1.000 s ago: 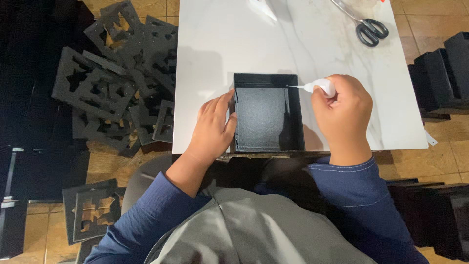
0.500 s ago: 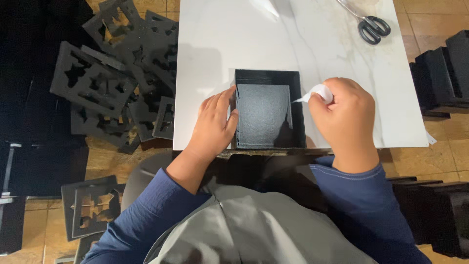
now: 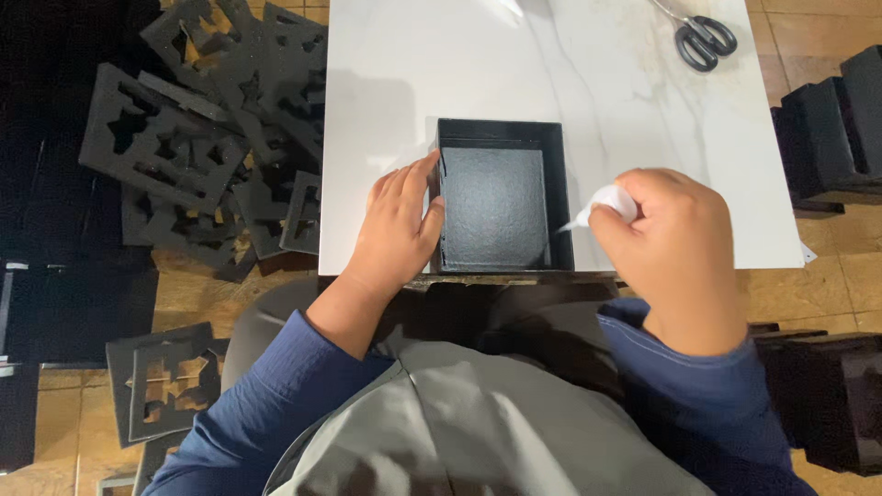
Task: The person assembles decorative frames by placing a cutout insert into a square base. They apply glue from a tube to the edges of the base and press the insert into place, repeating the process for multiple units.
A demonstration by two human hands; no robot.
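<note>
A black open box (image 3: 501, 197) with a grey textured bottom sits at the near edge of a white marble table (image 3: 570, 73). My left hand (image 3: 397, 225) presses against the box's left wall, fingers resting on its rim. My right hand (image 3: 680, 248) is closed around a small white squeeze bottle (image 3: 606, 202), whose pointed tip aims at the box's right wall near the front corner.
Black-handled scissors (image 3: 703, 37) lie at the table's far right corner. A heap of black foam cut-out sheets (image 3: 211, 129) covers the floor on the left, with another sheet (image 3: 161, 386) nearer me. Black foam blocks (image 3: 841, 119) stand on the right.
My right hand with the white bottle has moved down along the box's right wall toward its near corner. The left hand stays on the box's left side.
</note>
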